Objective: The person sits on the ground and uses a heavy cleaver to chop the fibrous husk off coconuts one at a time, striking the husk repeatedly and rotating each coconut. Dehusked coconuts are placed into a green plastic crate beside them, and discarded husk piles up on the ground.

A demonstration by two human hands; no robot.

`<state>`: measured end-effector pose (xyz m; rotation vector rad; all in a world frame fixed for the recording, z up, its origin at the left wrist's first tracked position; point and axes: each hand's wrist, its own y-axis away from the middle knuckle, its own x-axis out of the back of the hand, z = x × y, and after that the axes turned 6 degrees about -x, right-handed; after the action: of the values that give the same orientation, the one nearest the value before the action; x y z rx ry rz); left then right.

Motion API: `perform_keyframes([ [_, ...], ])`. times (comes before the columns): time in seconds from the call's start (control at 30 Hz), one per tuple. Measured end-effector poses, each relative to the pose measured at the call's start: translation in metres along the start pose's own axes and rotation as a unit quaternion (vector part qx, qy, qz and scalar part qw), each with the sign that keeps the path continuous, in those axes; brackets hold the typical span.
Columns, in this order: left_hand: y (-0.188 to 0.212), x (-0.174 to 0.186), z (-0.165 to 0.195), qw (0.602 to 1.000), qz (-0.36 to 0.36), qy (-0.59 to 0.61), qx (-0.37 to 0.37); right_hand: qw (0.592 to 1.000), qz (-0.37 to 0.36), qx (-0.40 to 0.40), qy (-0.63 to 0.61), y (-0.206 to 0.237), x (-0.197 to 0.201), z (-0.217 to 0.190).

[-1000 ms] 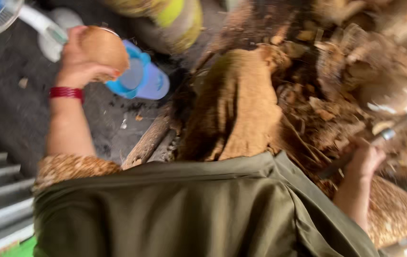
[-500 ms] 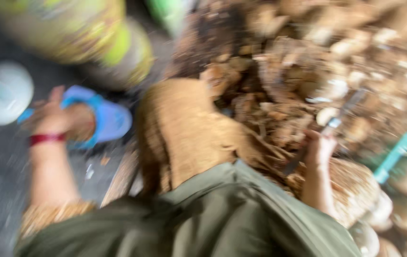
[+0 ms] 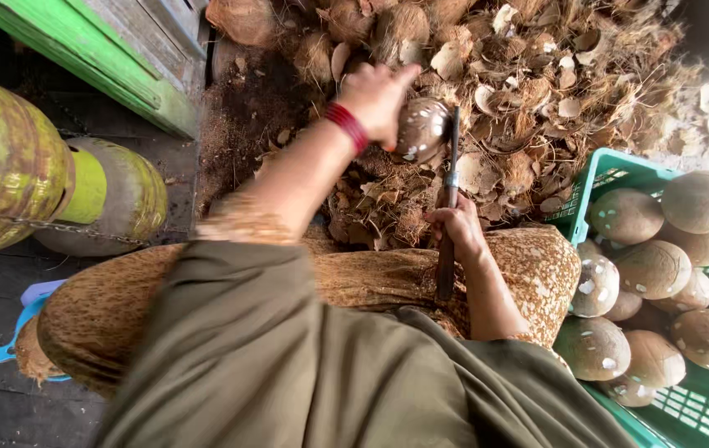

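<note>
My left hand (image 3: 375, 98), with a red bangle at the wrist, grips a brown coconut (image 3: 421, 129) held out over a heap of husk pieces (image 3: 529, 108). My right hand (image 3: 456, 226) is closed around the wooden handle of a long knife (image 3: 451, 178). Its blade points up and lies against the right side of the coconut. My knees, covered in brown patterned cloth, sit below both hands.
A green plastic crate (image 3: 694, 398) at the right holds several peeled coconuts (image 3: 653, 270). Two yellow-green gas cylinders (image 3: 14, 166) stand at the left beside a green wooden frame (image 3: 81, 66). A blue scoop (image 3: 6, 348) lies at the lower left.
My left hand has swung from the blue scoop at the left to the front, carrying a coconut. The view turned toward the husk heap and crate. The knife now rests against the coconut.
</note>
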<state>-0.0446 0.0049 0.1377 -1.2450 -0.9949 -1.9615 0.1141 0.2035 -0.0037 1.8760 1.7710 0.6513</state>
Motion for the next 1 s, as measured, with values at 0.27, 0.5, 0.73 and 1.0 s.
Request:
perform_keyframes([
  [0.27, -0.05, -0.152, -0.014, 0.953, 0.222, 0.206, 0.004, 0.995, -0.034, -0.058, -0.072, -0.002, 0.003, 0.001],
  [0.5, 0.011, -0.167, -0.078, 0.877, 0.313, 0.362, 0.031, 0.994, -0.084, -0.017, -0.06, 0.003, -0.032, 0.005],
  [0.73, 0.036, -0.177, -0.07, 0.914, 0.226, 0.302, 0.148, 0.993, -0.106, -0.05, 0.012, -0.009, -0.063, 0.019],
  [1.0, 0.01, -0.171, -0.051, 0.956, 0.182, 0.142, 0.179, 0.971, 0.007, 0.161, 0.175, 0.024, -0.057, -0.02],
])
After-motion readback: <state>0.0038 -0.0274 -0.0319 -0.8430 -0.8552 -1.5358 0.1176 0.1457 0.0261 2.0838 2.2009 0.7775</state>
